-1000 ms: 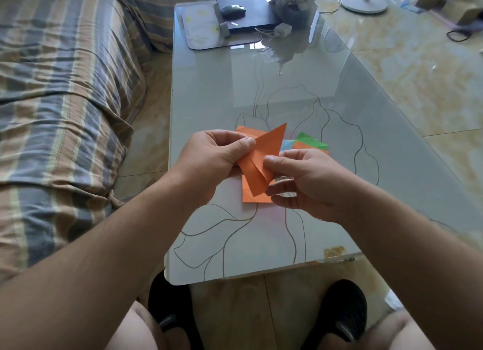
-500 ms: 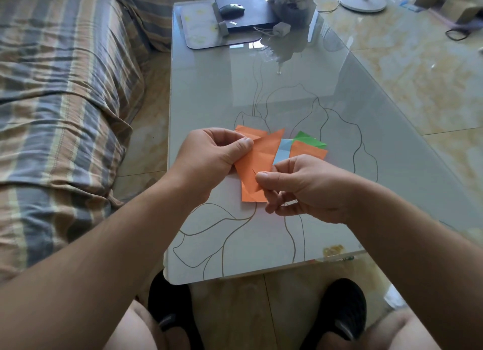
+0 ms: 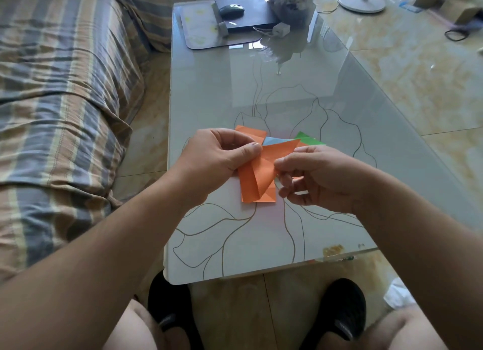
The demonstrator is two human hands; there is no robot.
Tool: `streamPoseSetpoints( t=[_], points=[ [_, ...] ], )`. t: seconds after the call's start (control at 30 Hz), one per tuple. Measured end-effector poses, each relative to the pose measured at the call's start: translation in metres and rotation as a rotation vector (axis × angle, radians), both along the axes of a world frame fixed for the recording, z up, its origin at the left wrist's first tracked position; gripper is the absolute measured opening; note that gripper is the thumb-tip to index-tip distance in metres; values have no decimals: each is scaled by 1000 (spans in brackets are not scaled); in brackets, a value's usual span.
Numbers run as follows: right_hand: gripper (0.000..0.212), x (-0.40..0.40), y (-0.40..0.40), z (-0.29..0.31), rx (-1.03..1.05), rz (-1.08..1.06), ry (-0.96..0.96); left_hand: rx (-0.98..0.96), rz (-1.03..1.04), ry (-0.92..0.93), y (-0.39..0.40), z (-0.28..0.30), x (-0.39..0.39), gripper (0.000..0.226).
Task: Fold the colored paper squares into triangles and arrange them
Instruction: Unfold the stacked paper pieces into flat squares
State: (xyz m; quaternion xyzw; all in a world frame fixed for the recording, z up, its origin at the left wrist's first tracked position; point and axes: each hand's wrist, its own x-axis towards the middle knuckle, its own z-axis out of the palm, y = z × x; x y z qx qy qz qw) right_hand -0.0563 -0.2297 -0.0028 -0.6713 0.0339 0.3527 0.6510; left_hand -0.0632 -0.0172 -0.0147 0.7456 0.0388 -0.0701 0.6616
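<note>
An orange paper (image 3: pixel 264 170), partly folded with a crease down its middle, is held just above the glass table (image 3: pixel 214 93). My left hand (image 3: pixel 217 159) pinches its upper left corner between thumb and fingers. My right hand (image 3: pixel 316 177) pinches its right edge. Beneath it lies a flat orange square (image 3: pixel 251 194), and behind are a light blue paper (image 3: pixel 273 141) and a green paper (image 3: pixel 308 138), largely hidden by my hands.
At the table's far end sit a mouse pad (image 3: pixel 203 33), a dark laptop (image 3: pixel 251 15) with a mouse (image 3: pixel 231 10) on it and a small charger (image 3: pixel 281 29). A striped sofa (image 3: pixel 60 93) runs along the left. My shoes (image 3: pixel 339 313) rest under the near edge.
The upright orange point has been folded down and the paper flattened lower toward the table. My right hand has shifted right along the paper's edge; my left hand keeps its pinch.
</note>
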Motion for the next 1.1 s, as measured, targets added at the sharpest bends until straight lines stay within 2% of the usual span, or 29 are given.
streamPoseSetpoints(
  t=[0.07, 0.2, 0.27, 0.33, 0.4, 0.53, 0.73, 0.83, 1.1],
  points=[
    [24, 0, 2, 0, 31, -51, -12, -79, 24, 34, -1, 3, 0, 14],
    [17, -2, 10, -3, 150, -291, 6, -350, 84, 276, -7, 8, 2, 35],
    [16, -4, 17, -8, 223, -404, 76, -450, 110, 378, -14, 7, -2, 42],
    [17, -7, 24, -13, 306, -479, 169, -513, 94, 402, -26, 2, -9, 51],
    [20, -11, 31, -17, 356, -497, 217, -556, 86, 373, -40, -4, -17, 38],
    [16, -14, 37, -21, 334, -520, 255, -599, 221, 381, -51, -15, -18, 10],
    [14, -14, 37, -25, 194, -525, 171, -568, 266, 373, -47, -16, -15, 11],
    [8, -15, 37, -23, 191, -518, 158, -582, 278, 373, -49, -15, -16, 9],
    [13, -14, 35, -19, 137, -528, 123, -538, 312, 356, -47, -15, -14, 11]
  ],
)
